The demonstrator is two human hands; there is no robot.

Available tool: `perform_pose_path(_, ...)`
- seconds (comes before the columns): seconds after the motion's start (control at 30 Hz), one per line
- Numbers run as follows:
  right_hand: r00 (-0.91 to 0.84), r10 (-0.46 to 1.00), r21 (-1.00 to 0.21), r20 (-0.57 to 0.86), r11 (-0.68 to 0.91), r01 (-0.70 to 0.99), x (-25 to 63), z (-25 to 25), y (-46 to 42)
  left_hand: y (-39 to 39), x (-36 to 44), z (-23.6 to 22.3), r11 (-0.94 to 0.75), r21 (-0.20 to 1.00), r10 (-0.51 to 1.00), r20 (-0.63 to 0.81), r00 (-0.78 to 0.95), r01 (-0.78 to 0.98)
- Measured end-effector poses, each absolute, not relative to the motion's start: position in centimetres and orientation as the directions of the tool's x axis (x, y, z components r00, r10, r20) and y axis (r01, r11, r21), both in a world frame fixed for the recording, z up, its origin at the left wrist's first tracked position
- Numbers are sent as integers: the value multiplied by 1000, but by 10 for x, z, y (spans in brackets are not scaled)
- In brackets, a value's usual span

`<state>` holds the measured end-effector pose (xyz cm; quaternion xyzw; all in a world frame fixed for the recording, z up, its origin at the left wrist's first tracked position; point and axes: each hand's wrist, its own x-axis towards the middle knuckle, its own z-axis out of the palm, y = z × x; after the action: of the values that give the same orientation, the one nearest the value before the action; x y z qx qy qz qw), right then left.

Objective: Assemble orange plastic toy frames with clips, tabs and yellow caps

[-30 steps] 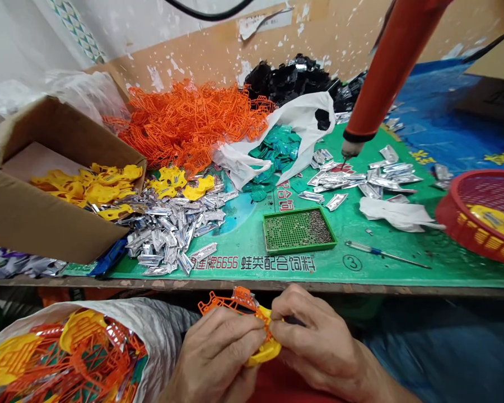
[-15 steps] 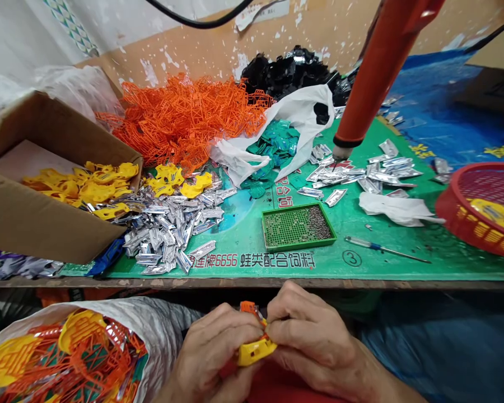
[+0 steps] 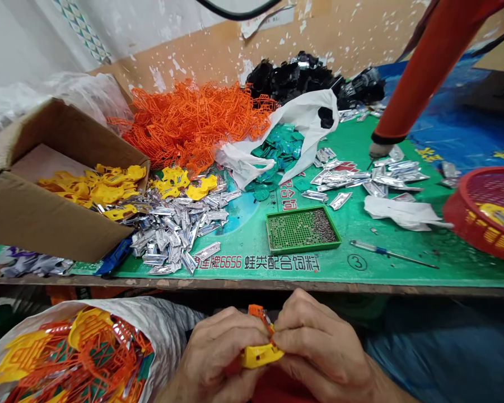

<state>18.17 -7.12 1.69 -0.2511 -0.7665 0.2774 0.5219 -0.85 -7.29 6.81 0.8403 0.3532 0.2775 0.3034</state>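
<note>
L hand (image 3: 222,348), R hand (image 3: 321,346), gripping 1 yel. pc (image 3: 261,356)

The green table cover (image 3: 247,240) reads "6656 蛙类配合饲料" (image 3: 281,263) — with a circled 3 (image 3: 357,262) printed to the right.

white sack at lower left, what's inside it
At the mouth of the sack show yellow parts, orange frames, silver bits and green pieces. Anything deeper is covered by these and the sack's wall; the bottom is out of frame.
</note>
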Motion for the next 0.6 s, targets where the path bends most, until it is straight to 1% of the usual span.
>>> perform_pose_path(0.23, -329, 647, -660, 688, 746, 88, 182, 15, -75, -71, -9, 66, -598, 687, 737, 269, 620, 413)
perform_pose_path(0.33, -321, 648, -666, 690, 743, 68, 182, 14, -74, -69, -6, 66, -581, 706, 749, 271, 604, 405)
perform_pose_path(0.4, -327, 656, -679, 680, 732, 58, 182, 15, -72, -68, -4, 66, -543, 733, 770, 241, 591, 409)
perform_pose_path(0.5, -339, 676, -705, 654, 707, 50, 181, 17, -69, -66, -4, 64, -421, 802, 822, 140, 552, 425)
perform_pose_path(0.57, -339, 701, -734, 628, 678, 43, 180, 17, -66, -66, -7, 60, -260, 870, 859, 11, 511, 419)
perform_pose_path(0.6, -332, 717, -754, 612, 656, 28, 180, 16, -64, -66, -8, 57, -153, 898, 871, -75, 485, 413)
